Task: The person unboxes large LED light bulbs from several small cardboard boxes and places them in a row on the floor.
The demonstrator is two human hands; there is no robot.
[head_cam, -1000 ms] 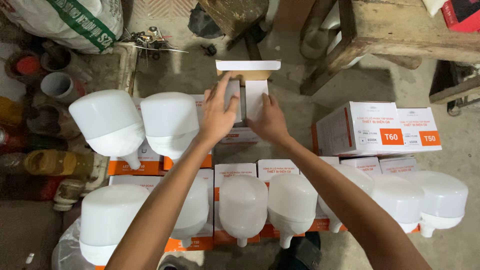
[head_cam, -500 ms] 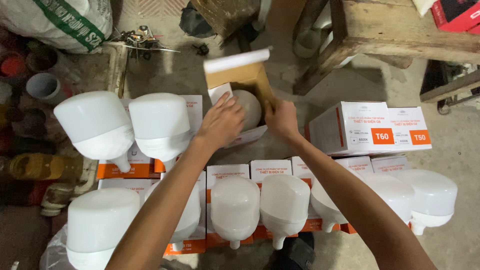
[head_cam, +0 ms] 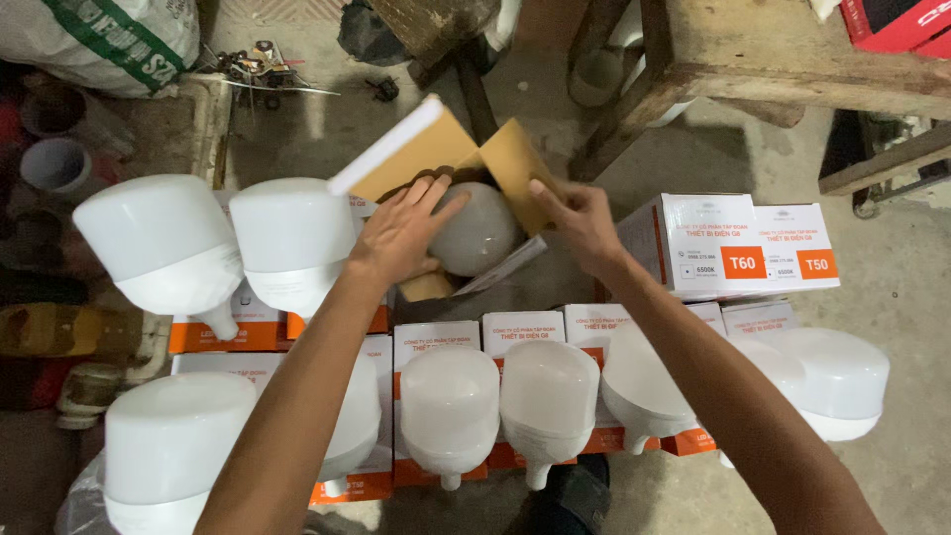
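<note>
**A:** Item one, largest: wooden bench [head_cam: 792, 69], upper right; concrete floor [head_cam: 892, 297] under everything. Item two?

**B:** Rows of large white bulbs [head_cam: 163, 248] standing cap-down on white-and-orange cartons [head_cam: 743, 258]; two at left, more along the near row; one sealed carton lies on its side at right.

**A:** Item three, the piece I have in hand?

**B:** Open cardboard box [head_cam: 436, 159], flaps up, at centre just beyond the near row; a round white bulb [head_cam: 475, 238] sits inside it, dome showing.

**A:** My left hand [head_cam: 401, 238]: fingers spread and laid flat against the bulb's dome and the left flap, not closed round anything; my right hand [head_cam: 580, 223]: fingertips pinching the right flap's edge, otherwise loose.

**B:** Risks, in my judgement: the box looks tilted, so pressure on the dome could tip it onto the neighbouring bulbs; the standing bulbs are top-heavy, and a forearm brushing the near row could topple one onto the floor; the flap could tear if pulled.
</note>
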